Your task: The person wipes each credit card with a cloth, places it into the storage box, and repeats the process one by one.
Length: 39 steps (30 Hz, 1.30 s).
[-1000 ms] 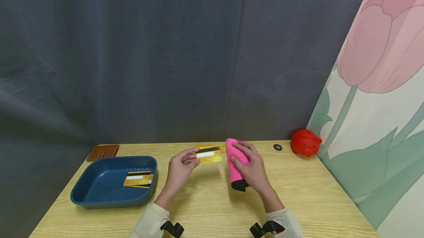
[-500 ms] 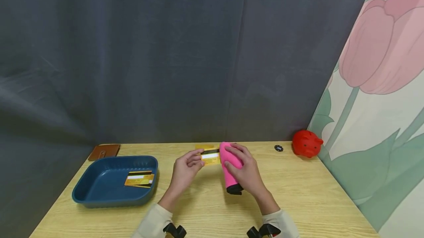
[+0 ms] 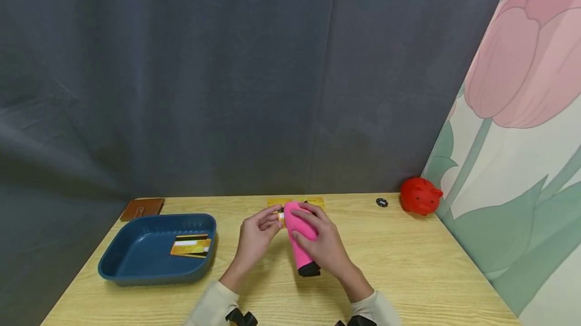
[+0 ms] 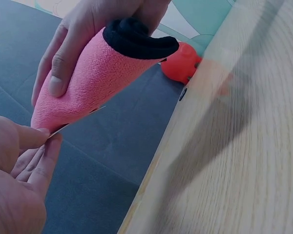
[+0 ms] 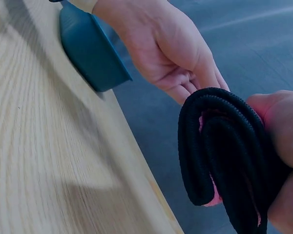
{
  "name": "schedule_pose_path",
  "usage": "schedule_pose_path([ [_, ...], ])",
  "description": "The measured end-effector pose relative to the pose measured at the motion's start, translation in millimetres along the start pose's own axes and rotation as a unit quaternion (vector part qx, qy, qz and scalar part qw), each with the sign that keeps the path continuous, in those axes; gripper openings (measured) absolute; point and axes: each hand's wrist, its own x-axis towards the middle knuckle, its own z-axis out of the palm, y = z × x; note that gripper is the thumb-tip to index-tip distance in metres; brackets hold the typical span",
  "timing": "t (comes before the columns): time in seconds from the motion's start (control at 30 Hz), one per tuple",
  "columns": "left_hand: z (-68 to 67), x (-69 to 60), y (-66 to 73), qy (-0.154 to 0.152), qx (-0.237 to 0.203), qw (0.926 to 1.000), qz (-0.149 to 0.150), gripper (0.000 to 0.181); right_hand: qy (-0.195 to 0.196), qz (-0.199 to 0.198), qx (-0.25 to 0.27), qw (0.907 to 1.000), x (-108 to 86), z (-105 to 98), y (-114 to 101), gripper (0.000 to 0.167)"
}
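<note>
Between thumb and fingers, my left hand [image 3: 255, 237] pinches the left end of a yellow bank card [image 3: 281, 217] with a black stripe. Most of the card is hidden behind a folded pink cloth [image 3: 298, 237] with a black edge. My right hand [image 3: 325, 240] grips this cloth from the right. The left wrist view shows the card [image 4: 58, 130] edge-on as a thin line along the underside of the pink cloth [image 4: 93, 78]. In the right wrist view the cloth's black folded end [image 5: 224, 146] faces the camera. Both hands are above the table.
A blue tray [image 3: 131, 278] on the left contains yellow cards [image 3: 190, 246]. Behind it lies a brown leather wallet [image 3: 142, 209]. More yellow cards [image 3: 315, 201] lie at the table's back edge. A black chip [image 3: 382, 203] and a red piggy bank [image 3: 420, 196] are at the back right.
My right hand has moved left with the pink cloth, which now covers nearly all of the card. My left hand has shifted slightly right, still pinching the card.
</note>
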Motion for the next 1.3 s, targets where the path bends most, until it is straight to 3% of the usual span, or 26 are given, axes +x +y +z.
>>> schedule_pose_path([
  [0.2, 0.2, 0.0, -1.8, 0.005, 0.009, 0.9999, 0.003, 0.038, -0.005, -0.010, -0.003, 0.9999, -1.4, 2, -4, 0.048],
  [0.43, -0.5, 2.1, -2.5, 0.001, 0.002, 0.9999, 0.010, 0.038, 0.026, -0.012, -0.024, 0.9993, 1.1, -2, 4, 0.048],
  [0.77, -8.2, 2.4, 5.3, 0.004, 0.002, 0.9998, 0.020, 0.040, 0.052, 0.041, -0.008, 0.9978, 7.7, -22, 20, 0.049],
  [1.0, -12.7, 4.1, 2.5, 0.001, 0.003, 1.0000, 0.009, 0.040, 0.066, 0.052, -0.012, 0.9964, 9.6, -31, 29, 0.049],
  [1.3, -25.3, 7.1, 10.4, 0.012, 0.003, 0.9999, 0.005, 0.040, 0.079, 0.065, -0.032, 0.9942, 11.7, -44, 36, 0.049],
])
